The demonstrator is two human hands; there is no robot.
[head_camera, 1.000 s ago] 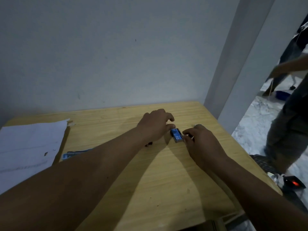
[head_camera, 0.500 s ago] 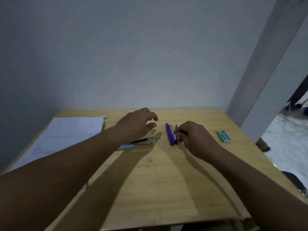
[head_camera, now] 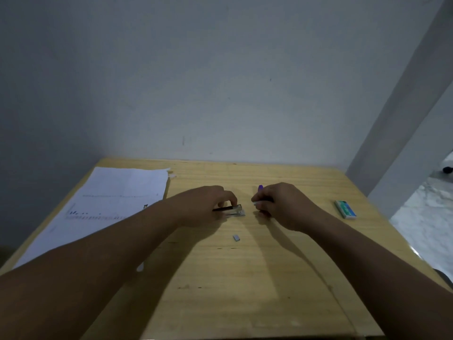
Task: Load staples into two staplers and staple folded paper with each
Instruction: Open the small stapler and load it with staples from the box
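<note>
Left hand (head_camera: 208,207) grips stapler (head_camera: 236,210); right hand (head_camera: 282,204) grips purple stapler (head_camera: 261,187); staple box (head_camera: 345,209) right, paper (head_camera: 110,200) left

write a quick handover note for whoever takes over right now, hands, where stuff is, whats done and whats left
Left hand: fingers curled on the silver metal stapler, which lies on the wooden table.
Right hand: curled round the purple plastic stapler, only its tip showing.
Green-and-white staple box: right side of the table, untouched.
Small grey strip of staples: loose, nearer than both hands.
White paper sheets: flat at left, not yet folded.
Done: nothing stapled that shows; whether either stapler is loaded cannot be told.
Left: loading, folding, stapling with each.
</note>
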